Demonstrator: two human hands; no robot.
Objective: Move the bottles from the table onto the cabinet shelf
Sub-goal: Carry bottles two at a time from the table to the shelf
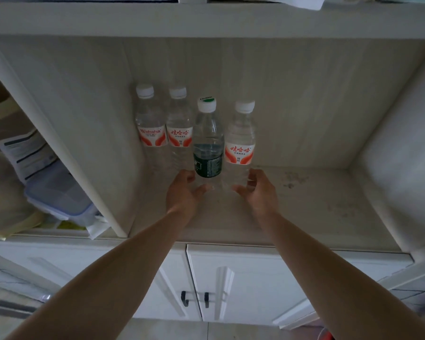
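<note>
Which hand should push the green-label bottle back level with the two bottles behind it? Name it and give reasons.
Left. The left hand is already at the base of the green-label bottle; the right hand is at the red-label bottle beside it.

A home storage corner: a white cabinet [231, 278] with handled doors, food containers [59, 195] and papers [25, 153] stacked alongside.

bottles [239, 133]: clear glossy plastic (paper-like labels) | shelf [304, 204]: matt pale woodgrain

White cabinet doors [231, 278] with dark handles [206, 299], dim light, clutter-filled side compartment [35, 168], tiled floor [182, 331]
</note>
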